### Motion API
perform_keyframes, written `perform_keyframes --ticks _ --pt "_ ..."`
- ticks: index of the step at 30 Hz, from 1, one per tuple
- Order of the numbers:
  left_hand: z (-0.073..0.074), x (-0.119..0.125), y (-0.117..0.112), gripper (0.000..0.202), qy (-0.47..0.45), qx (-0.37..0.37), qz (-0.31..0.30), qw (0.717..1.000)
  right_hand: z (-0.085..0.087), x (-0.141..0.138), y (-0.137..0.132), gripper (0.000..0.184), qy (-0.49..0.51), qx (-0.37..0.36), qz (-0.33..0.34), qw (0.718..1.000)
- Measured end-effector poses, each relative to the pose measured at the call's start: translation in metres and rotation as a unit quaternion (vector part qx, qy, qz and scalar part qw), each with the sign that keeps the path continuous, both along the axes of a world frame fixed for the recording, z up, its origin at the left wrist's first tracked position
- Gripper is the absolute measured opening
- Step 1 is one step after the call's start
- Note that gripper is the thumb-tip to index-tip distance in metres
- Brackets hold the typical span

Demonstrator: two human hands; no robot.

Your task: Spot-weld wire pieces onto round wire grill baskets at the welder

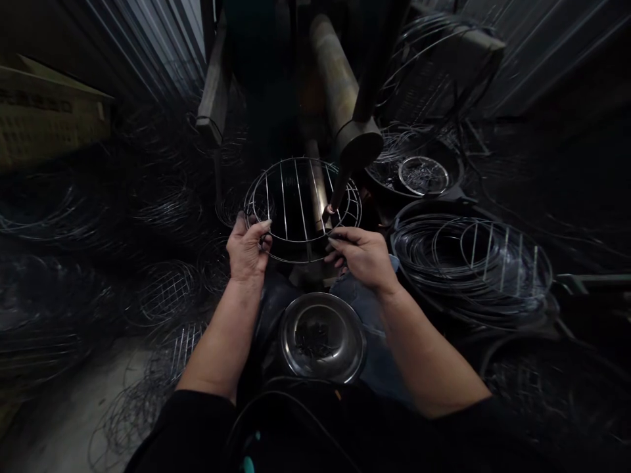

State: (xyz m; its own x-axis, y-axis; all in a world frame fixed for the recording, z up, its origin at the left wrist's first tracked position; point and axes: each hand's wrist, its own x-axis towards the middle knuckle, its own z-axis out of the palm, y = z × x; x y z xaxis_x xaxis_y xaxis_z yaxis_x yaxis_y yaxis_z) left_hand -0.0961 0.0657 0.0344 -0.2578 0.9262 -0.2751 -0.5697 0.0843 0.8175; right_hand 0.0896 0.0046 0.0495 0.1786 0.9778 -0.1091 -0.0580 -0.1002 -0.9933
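A round wire rack [296, 210] with parallel cross rods is held up in front of me, under the copper tip of a welding arm [340, 187]. My left hand [248, 248] grips its near left rim, fingers curled over the wire. My right hand [362, 253] pinches the near right rim close to the electrode tip. Below my hands a shiny steel bowl [323, 338] rests at my lap with small dark bits in it.
Coiled wire rings [444, 263] with a partly built rack lie stacked at right. A second steel bowl [424, 174] sits behind them. Piles of finished wire racks [167, 289] cover the floor at left. A cardboard box [44, 112] stands far left.
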Motion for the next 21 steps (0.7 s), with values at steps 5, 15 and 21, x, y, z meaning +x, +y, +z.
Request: perform_keyframes --ticks 5,15,21 --pt "-0.003 0.002 0.004 0.043 -0.006 -0.006 -0.005 1.0 -0.004 0.004 0.003 0.027 0.032 -0.024 0.031 0.999" --pt "-0.003 0.0 -0.002 0.041 -0.016 -0.004 -0.015 1.0 -0.002 0.014 0.003 0.026 0.03 -0.02 0.09 0.995" --pt "0.001 0.003 0.001 0.043 -0.022 -0.006 0.0 1.0 -0.005 0.002 0.004 0.025 0.007 0.02 -0.048 0.999"
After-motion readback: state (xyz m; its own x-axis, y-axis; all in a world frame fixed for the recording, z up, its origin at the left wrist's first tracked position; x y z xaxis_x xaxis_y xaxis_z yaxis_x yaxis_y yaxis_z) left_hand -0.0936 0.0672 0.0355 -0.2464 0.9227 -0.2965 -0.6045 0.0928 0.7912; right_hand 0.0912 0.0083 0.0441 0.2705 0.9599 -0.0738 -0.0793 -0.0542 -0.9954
